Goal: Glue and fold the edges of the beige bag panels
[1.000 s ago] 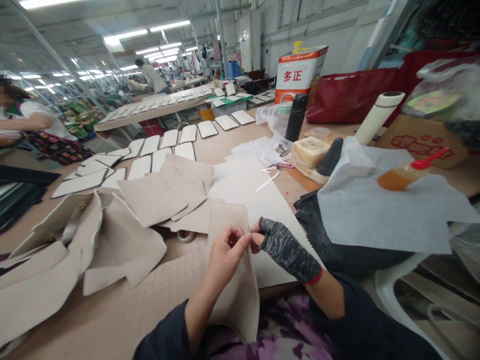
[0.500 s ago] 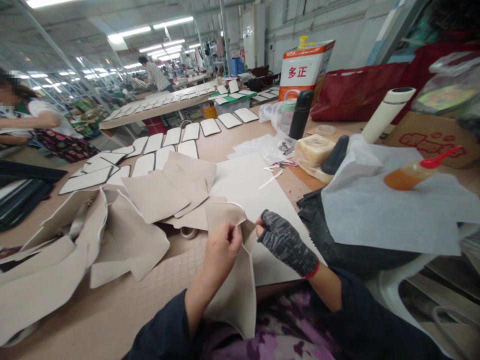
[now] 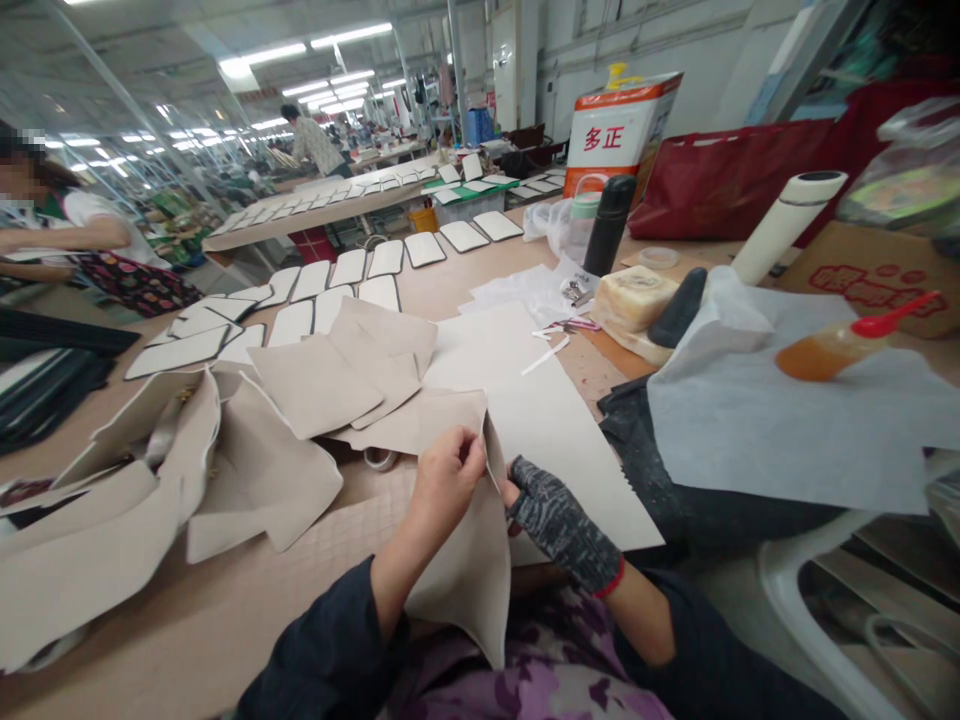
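A beige leather-like panel (image 3: 469, 570) hangs folded over the near table edge, above my lap. My bare left hand (image 3: 442, 480) pinches it near the top, thumb against fingers. My right hand (image 3: 562, 520), in a grey fingerless knit glove with a red cuff, has its fingers closed at the panel's right edge, just below the left hand. The right fingertips are partly hidden behind that edge. Under and beyond both hands lies a large pale sheet (image 3: 555, 430).
Beige pieces (image 3: 315, 385) are heaped to the left, with a tape roll (image 3: 380, 459) beside them. Black-edged white panels (image 3: 386, 258) line the table behind. A black flask (image 3: 609, 225), a glue bottle (image 3: 825, 350) and white paper (image 3: 780, 440) are on the right. A co-worker (image 3: 97, 230) is at far left.
My right hand has moved down and slightly left along the panel's edge. The top flap that was folded open now stands more upright beside my left hand.
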Demonstrator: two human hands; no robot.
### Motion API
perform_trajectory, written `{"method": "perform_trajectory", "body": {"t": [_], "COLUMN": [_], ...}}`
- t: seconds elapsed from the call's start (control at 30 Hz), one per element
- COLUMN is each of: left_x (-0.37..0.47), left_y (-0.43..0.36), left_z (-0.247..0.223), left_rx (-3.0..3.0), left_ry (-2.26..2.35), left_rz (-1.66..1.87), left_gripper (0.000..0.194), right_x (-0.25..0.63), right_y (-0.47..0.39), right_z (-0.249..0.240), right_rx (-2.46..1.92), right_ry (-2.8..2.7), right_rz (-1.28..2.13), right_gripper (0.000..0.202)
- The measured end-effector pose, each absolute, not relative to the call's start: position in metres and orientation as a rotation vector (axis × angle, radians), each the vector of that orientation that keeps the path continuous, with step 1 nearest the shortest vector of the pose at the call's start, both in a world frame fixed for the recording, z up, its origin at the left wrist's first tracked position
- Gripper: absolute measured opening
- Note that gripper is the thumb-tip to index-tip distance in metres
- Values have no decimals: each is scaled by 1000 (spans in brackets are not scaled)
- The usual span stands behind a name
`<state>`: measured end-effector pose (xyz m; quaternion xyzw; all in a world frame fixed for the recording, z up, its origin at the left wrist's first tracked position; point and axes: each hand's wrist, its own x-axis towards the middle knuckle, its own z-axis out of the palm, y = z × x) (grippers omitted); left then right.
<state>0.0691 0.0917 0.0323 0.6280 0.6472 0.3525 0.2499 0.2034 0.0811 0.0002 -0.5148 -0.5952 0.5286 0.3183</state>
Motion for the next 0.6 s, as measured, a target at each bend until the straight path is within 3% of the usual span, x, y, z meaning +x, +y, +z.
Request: {"method": "perform_trajectory", "body": {"t": [0.27, 0.6], "left_x": [66, 65], "left_y": [74, 56], "left_z": [28, 25], "left_rx": [1638, 1455], "left_ry": [1676, 1530], "left_rz": [887, 666], "left_gripper": [40, 30], "right_x": [209, 204], "right_y": [82, 82], "right_z": [10, 4], "right_rx": [-1244, -1113], "right_ry": [-1653, -1674], "right_rz": [1454, 1321], "right_gripper": [26, 27]}}
